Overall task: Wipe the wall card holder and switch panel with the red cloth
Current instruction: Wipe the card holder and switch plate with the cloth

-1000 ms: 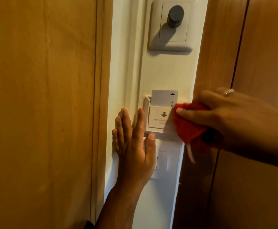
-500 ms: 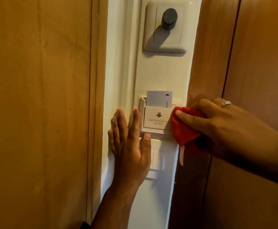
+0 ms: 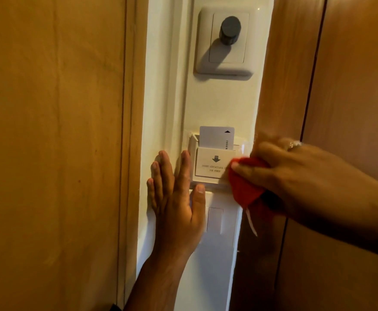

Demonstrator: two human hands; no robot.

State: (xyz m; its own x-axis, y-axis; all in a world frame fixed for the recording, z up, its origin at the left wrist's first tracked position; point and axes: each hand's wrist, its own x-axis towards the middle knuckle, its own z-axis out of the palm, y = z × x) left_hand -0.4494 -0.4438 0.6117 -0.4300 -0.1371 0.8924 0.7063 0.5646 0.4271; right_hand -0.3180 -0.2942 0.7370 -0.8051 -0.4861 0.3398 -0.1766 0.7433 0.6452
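Right hand (image 3: 295, 173) slid red cloth (image 3: 244, 182) onto upright card holder (image 3: 210, 164).

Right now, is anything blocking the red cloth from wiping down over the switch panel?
Yes. The left hand lies flat on the wall, its thumb and palm covering the switch panel's left part, just below-left of the red cloth.

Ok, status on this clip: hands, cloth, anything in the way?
Right hand presses red cloth on card holder. Left hand flat, partly covering switch panel. Card in slot.
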